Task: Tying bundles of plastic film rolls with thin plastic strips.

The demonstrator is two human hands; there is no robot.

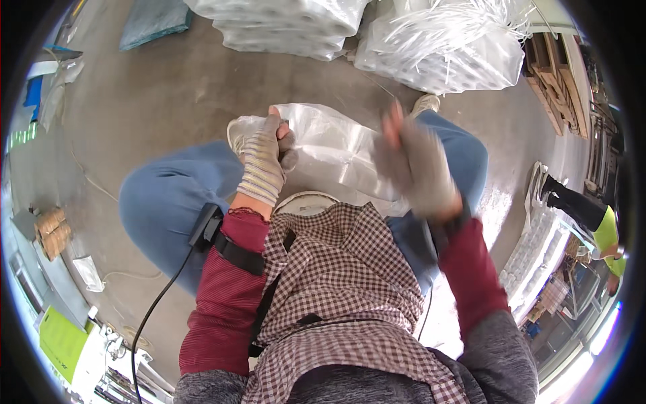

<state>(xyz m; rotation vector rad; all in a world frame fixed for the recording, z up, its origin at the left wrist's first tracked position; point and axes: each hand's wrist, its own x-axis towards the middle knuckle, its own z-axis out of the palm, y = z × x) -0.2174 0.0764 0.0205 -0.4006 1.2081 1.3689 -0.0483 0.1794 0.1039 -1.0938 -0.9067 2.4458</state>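
Between my knees a folded sheet of clear plastic is stretched from left to right, with crease lines across it. My left hand, in a grey glove with a striped cuff and bare fingertips, is closed on the sheet's left end. At the right end is my right hand, gloved as well. Motion smears its fingers, so whether they grip the plastic cannot be made out. Below the sheet, the rim of a round white thing shows at the edge of my checked apron.
Large plastic-wrapped bundles stand on the floor ahead, one with loose white strips on top. Wooden pallets lean at the right. Another person in a bright vest is at the far right. A black cable hangs by my left arm.
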